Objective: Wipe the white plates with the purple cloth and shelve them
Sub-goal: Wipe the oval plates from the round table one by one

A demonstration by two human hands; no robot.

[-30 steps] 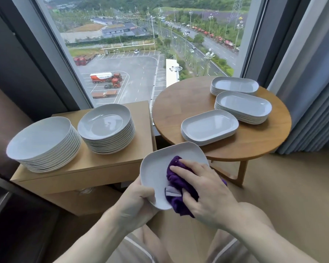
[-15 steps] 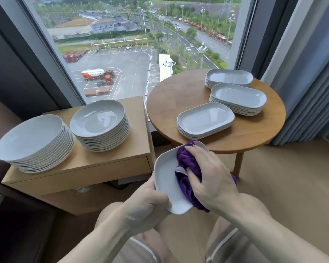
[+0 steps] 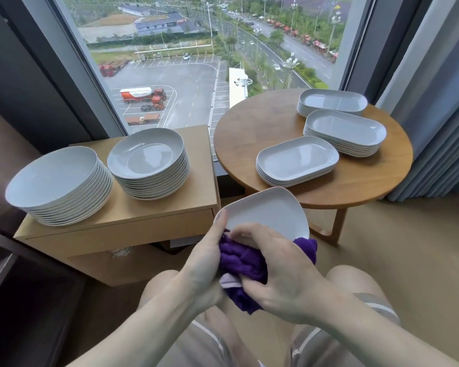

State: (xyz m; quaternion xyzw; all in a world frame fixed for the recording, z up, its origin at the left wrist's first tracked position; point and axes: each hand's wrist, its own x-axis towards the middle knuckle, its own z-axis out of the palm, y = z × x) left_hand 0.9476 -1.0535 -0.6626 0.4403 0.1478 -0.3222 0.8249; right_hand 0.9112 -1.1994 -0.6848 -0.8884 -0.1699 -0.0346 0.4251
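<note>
A white rectangular plate (image 3: pixel 269 211) is held over my lap, tilted with its far end up. My left hand (image 3: pixel 206 260) grips its near left edge, thumb on the rim. My right hand (image 3: pixel 281 274) clutches the purple cloth (image 3: pixel 240 260) and presses it against the plate's near end, which is hidden under the cloth and both hands. Three stacks of white rectangular plates (image 3: pixel 297 160) (image 3: pixel 346 131) (image 3: pixel 331 102) stand on the round wooden table (image 3: pixel 249 133).
Two tall stacks of round white plates (image 3: pixel 59 184) (image 3: pixel 147 162) fill the low wooden cabinet (image 3: pixel 143 223) at left. A large window lies behind, a grey curtain (image 3: pixel 440 128) at right. A dark surface edge (image 3: pixel 24 274) sits at the near left.
The plate has turned from steeply upright to flatter, its far end toward the table. The cloth and my right hand slid down to the plate's near end, close to my left hand.
</note>
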